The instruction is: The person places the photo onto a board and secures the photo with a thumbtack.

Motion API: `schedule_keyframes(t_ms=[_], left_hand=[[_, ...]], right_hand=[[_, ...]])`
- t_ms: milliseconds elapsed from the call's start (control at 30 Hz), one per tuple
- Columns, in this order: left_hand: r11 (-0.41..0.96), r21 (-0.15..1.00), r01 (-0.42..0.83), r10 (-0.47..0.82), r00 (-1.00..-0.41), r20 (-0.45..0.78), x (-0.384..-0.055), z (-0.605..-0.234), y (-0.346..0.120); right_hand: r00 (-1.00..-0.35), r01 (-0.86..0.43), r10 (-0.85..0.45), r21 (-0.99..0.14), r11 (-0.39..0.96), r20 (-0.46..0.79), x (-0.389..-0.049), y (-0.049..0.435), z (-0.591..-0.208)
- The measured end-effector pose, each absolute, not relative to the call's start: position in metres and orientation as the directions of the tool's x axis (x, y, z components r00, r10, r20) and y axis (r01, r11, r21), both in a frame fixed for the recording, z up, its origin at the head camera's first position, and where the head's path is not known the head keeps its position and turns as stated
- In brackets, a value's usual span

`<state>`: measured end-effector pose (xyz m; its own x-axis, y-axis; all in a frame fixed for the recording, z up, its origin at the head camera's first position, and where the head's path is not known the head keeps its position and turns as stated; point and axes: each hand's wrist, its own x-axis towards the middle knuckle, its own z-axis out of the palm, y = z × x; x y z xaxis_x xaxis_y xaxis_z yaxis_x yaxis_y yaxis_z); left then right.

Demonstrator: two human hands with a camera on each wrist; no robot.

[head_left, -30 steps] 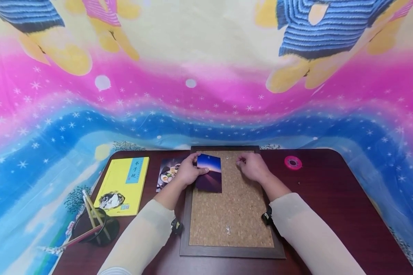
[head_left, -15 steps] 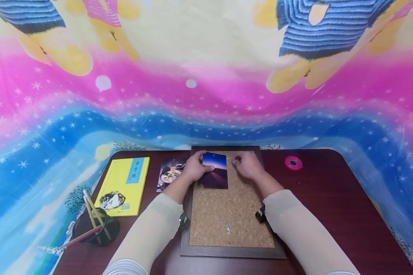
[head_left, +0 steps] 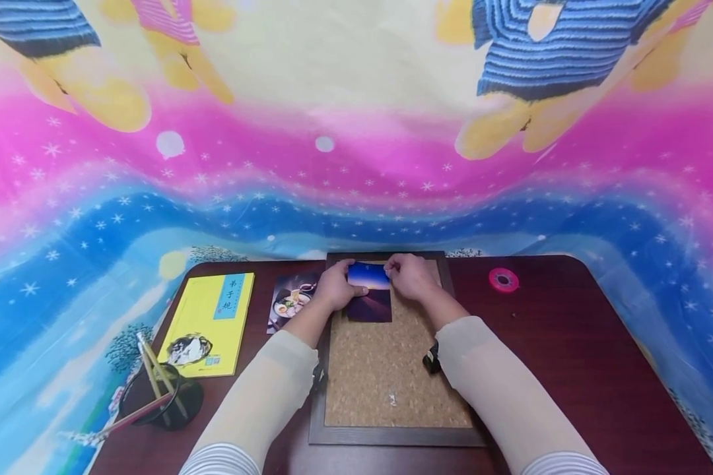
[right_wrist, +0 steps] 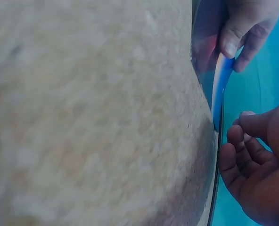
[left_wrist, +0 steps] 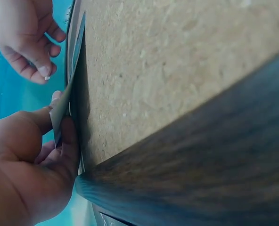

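Note:
A cork board (head_left: 404,369) in a dark wooden frame lies on the table. My left hand (head_left: 335,287) pinches a photo (head_left: 370,309) of a blue-to-orange sky over its upper left part, thumb on the front. In the left wrist view, the photo (left_wrist: 72,77) bends slightly between the left hand's fingers (left_wrist: 68,141). My right hand (head_left: 412,277) is at the photo's upper right corner. In the left wrist view, the right hand (left_wrist: 28,40) pinches a tiny whitish thing (left_wrist: 47,77) between thumb and finger; I cannot tell its kind.
Left of the board lies a food photo (head_left: 290,303), then a yellow book (head_left: 208,330). A black mesh pen cup (head_left: 184,399) with pencils stands at the front left. A pink tape roll (head_left: 504,280) lies at right. Small clear bits (head_left: 393,398) sit low on the cork.
My left hand has shifted the photo right and slightly up over the cork. The right hand has moved left, from apart to the photo's upper right corner.

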<state>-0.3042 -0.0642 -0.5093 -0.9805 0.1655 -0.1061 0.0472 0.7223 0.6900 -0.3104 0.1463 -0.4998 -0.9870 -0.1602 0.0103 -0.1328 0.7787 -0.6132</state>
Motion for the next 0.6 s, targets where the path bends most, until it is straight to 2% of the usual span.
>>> schedule_keyframes(t_ms=[167,400,600], left_hand=[[0.782,0.613,0.112,0.193,-0.979,-0.069,-0.309,-0.51,-0.061],[0.849,0.514,0.121,0.189,-0.978,-0.083,-0.31,-0.509,-0.056],[0.86,0.497,0.114,0.182,-0.979,-0.091,-0.311,-0.509,-0.054]], right_hand=[[-0.988,-0.11,-0.154,-0.623,0.775,-0.017,-0.317,0.139,-0.5],[-0.984,-0.113,-0.172,-0.624,0.773,-0.035,-0.328,0.13,-0.499],[-0.983,-0.096,-0.173,-0.625,0.775,-0.062,-0.333,0.125,-0.501]])
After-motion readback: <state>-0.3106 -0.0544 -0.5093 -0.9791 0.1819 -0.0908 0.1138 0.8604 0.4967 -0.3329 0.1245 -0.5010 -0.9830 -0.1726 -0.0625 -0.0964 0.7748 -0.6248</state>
